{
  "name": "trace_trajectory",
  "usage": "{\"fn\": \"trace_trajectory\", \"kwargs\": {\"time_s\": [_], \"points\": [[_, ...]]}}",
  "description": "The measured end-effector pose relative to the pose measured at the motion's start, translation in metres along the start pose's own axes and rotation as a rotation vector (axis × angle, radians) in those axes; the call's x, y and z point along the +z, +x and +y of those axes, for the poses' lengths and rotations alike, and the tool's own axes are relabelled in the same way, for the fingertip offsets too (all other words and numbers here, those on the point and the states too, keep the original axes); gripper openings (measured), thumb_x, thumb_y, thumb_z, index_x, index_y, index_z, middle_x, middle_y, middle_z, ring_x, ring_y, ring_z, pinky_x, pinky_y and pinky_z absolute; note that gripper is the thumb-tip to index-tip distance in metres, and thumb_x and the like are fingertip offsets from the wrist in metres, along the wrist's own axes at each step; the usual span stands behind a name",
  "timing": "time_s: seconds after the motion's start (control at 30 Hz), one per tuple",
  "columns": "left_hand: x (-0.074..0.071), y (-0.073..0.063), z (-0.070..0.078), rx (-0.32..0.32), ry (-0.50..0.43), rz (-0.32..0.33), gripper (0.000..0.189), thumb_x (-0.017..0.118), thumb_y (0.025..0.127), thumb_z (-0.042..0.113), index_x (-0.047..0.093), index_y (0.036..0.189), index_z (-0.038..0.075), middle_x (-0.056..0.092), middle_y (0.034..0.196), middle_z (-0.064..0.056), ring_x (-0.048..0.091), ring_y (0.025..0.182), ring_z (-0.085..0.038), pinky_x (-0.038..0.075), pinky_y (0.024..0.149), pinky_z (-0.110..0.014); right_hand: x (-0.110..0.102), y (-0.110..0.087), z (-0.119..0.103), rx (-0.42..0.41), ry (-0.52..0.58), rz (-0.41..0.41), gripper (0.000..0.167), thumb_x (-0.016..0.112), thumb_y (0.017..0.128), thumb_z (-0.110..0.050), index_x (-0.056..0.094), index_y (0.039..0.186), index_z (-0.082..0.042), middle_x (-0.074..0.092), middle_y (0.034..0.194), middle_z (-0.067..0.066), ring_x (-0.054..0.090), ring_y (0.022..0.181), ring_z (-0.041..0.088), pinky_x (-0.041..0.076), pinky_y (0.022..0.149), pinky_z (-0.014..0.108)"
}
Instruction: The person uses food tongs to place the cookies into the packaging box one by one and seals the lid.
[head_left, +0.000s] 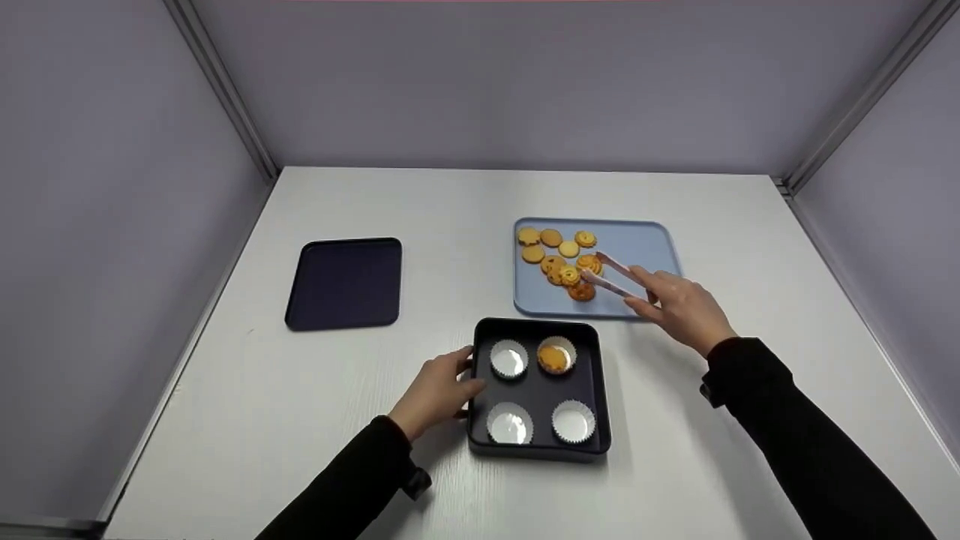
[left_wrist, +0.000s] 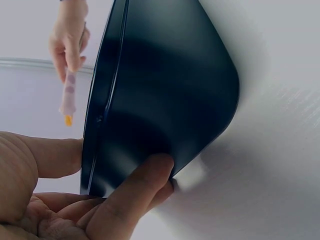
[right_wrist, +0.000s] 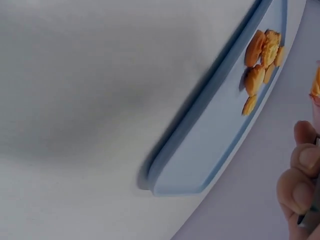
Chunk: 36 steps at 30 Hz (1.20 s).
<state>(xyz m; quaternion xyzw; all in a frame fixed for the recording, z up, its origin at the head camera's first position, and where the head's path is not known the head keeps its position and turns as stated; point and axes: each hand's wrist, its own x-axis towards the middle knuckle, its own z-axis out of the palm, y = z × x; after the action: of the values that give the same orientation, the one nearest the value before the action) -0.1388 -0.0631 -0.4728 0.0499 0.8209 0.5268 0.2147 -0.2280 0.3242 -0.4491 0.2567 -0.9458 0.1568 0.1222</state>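
My right hand (head_left: pixel 681 306) holds a pair of pale pink tongs (head_left: pixel 611 287) over the light blue tray (head_left: pixel 637 240). Between the tong tips is a swirled orange cookie (head_left: pixel 590 264); its edge (left_wrist: pixel 68 120) shows at the tips in the left wrist view. Several other cookies (head_left: pixel 551 238) lie on the tray's left half. My left hand (head_left: pixel 441 390) grips the left wall of a dark square baking pan (head_left: pixel 536 397), thumb over the rim, fingers against the outer side. Inside it stand several white paper cups; the back right cup (head_left: pixel 568 346) holds a yellow-orange cookie (head_left: pixel 553 358).
A flat dark square tray (head_left: pixel 349 285) lies at the left on the white table (head_left: pixel 262 420). The blue tray sits just behind the baking pan. Grey-lilac panels (head_left: pixel 480 90) close in the table at the back and both sides.
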Motion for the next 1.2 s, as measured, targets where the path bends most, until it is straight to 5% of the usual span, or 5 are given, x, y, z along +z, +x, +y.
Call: {"fn": "trace_trajectory", "kwargs": {"time_s": [0.4,0.63,0.77,0.9,1.2], "points": [[0.0,0.001,0.001,-0.007,0.008,0.011,0.066,0.064,0.099,0.01,0.034,0.157,-0.002,0.051,0.149,-0.025,0.067,0.114,-0.03,0.063,0.067,-0.029,0.003,0.014,-0.04,-0.367,0.135,-0.019,0.052,0.081,0.087,-0.014,0.065,0.135,-0.004,0.06,0.08,0.003,0.049,0.063,0.011,0.045,0.057,0.03],[0.0,0.002,0.001,0.001,0.007,0.01,0.066,0.063,0.099,0.009,0.035,0.157,-0.001,0.052,0.148,-0.026,0.069,0.108,-0.029,0.063,0.067,-0.031,0.004,0.016,-0.061,-0.437,0.141,-0.14,0.048,0.078,0.092,-0.023,0.066,0.135,-0.006,0.071,0.093,0.007,0.057,0.066,0.015,0.05,0.058,0.034],[0.0,0.002,0.001,0.012,0.067,0.021,0.065,0.065,0.099,0.013,0.037,0.156,-0.001,0.055,0.146,-0.023,0.063,0.123,-0.034,0.06,0.091,-0.04,0.007,0.018,-0.073,-0.461,0.117,-0.208,0.044,0.076,0.093,-0.025,0.067,0.134,-0.008,0.067,0.085,0.002,0.052,0.061,0.011,0.048,0.055,0.03],[0.0,0.002,0.002,0.026,0.13,0.04,0.066,0.067,0.099,0.016,0.038,0.155,-0.003,0.059,0.143,-0.021,0.051,0.137,-0.036,0.043,0.114,-0.047,0.011,0.019,-0.083,-0.46,0.059,-0.264,0.041,0.075,0.094,-0.027,0.067,0.131,-0.012,0.063,0.08,0.0,0.051,0.059,0.01,0.048,0.054,0.031],[0.0,0.002,0.0,0.032,0.094,0.023,0.064,0.065,0.1,0.014,0.038,0.155,-0.002,0.056,0.145,-0.024,0.057,0.131,-0.034,0.058,0.095,-0.04,0.021,0.021,-0.093,-0.446,-0.027,-0.295,0.039,0.076,0.092,-0.032,0.068,0.125,-0.013,0.06,0.078,0.0,0.051,0.056,0.016,0.05,0.052,0.038]]}}
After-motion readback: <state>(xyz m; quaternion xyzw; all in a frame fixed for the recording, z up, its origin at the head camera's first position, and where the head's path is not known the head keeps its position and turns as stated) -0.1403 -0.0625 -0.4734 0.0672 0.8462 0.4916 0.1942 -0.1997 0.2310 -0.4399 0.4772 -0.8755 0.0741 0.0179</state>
